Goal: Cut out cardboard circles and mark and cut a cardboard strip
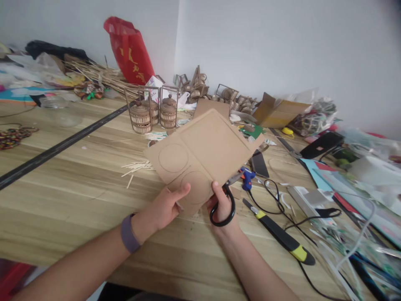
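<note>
A sheet of brown cardboard (pixel 216 146) with two drawn circles and a fold line is held up above the table. My left hand (pixel 164 207) grips its lower left edge, thumb on top and fingers underneath. My right hand (pixel 221 205) pinches the lower right edge with the thumb. Black-handled scissors (pixel 232 209) hang on that same hand, its thumb through a loop, with the blades pointing off to the right. The right fingers are mostly hidden behind the cardboard and handle.
A utility knife (pixel 278 234) and a blue glue gun (pixel 247 177) with its cable lie on the right. Small wooden lantern-like baskets (pixel 140 117) stand behind. Thin sticks (pixel 138 167) lie left of the cardboard. A black strip (pixel 69 144) crosses the wooden table (pixel 62 209).
</note>
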Tool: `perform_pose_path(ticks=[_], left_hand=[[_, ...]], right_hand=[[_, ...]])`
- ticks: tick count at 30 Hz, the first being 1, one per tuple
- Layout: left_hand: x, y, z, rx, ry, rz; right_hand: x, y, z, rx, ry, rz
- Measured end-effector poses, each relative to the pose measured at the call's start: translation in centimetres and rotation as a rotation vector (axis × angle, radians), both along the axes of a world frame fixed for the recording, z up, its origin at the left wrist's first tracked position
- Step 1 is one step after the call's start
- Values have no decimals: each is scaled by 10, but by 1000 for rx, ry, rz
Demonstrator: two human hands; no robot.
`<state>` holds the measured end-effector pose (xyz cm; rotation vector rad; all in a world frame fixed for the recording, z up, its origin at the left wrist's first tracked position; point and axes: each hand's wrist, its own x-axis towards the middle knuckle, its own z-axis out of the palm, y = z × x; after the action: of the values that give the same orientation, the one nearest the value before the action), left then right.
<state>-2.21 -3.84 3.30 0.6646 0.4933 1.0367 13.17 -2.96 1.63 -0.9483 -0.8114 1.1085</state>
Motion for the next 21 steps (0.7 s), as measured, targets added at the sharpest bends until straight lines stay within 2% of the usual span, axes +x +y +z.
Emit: perform_pose_path(ticks=[3, 5, 7, 11, 13, 16, 21], left_hand=[[-1, 2, 3, -81, -3, 71], [-4, 7, 3, -115, -12, 117], [-10, 12, 6, -146, -2, 217], [-21, 22, 17, -184, 37, 455], [-25, 25, 22, -176, 32, 512], [-27, 26, 24, -147, 33, 516], [-23, 23, 13, -50, 63, 409]], right_hand=[[-7, -3, 3, 44, -18, 18], [0, -1, 6, 53, -109, 73], [17, 2, 14, 36, -187, 123], [59, 1, 44, -19, -335, 273], [72, -2, 58, -42, -510, 440], [75, -8, 67, -53, -657, 639], [57, -9, 57, -69, -653, 785]])
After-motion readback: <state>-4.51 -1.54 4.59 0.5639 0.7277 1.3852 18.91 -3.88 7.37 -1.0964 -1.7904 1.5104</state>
